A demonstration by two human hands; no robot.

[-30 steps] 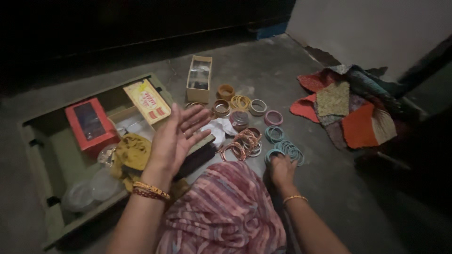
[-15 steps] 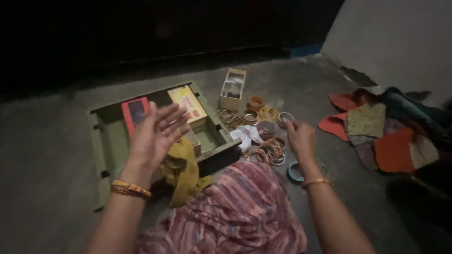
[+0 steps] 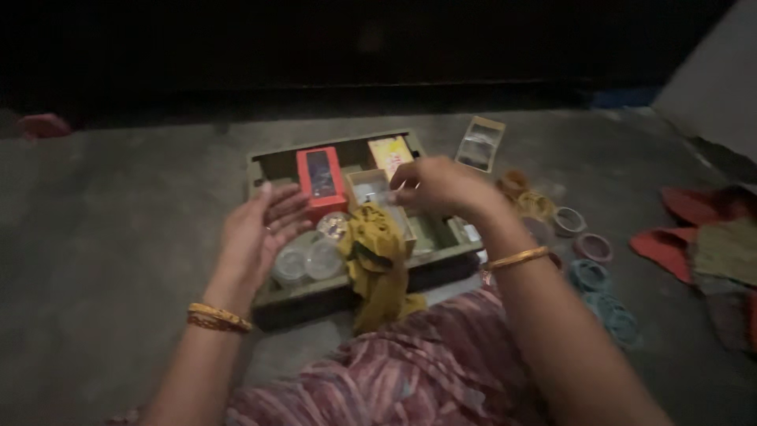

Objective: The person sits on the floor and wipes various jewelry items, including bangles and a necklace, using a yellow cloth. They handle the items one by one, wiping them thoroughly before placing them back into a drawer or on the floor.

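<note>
My left hand (image 3: 260, 229) hovers open, fingers spread, over the left part of a shallow green tray (image 3: 272, 166) on the floor. My right hand (image 3: 438, 187) reaches across the tray with its fingers curled together above a small open cardboard box (image 3: 369, 183); whether it pinches something is unclear in the dim light. Inside the tray lie a red box with a window (image 3: 321, 177), a yellow box (image 3: 390, 151), clear round containers (image 3: 307, 260) and a mustard cloth (image 3: 377, 252) that drapes over the front rim.
Several bangles lie on the concrete floor right of the tray: golden ones (image 3: 536, 205), a pink one (image 3: 593, 247), teal ones (image 3: 611, 308). An open box (image 3: 482, 144) lies behind them. A patchwork cloth (image 3: 725, 244) lies at far right. Striped pink fabric (image 3: 410, 371) covers my lap.
My right hand left the teal bangles on the floor, rose past the bangle pile and moved left over the tray. The view swung right to left; my left hand stayed raised and open.
</note>
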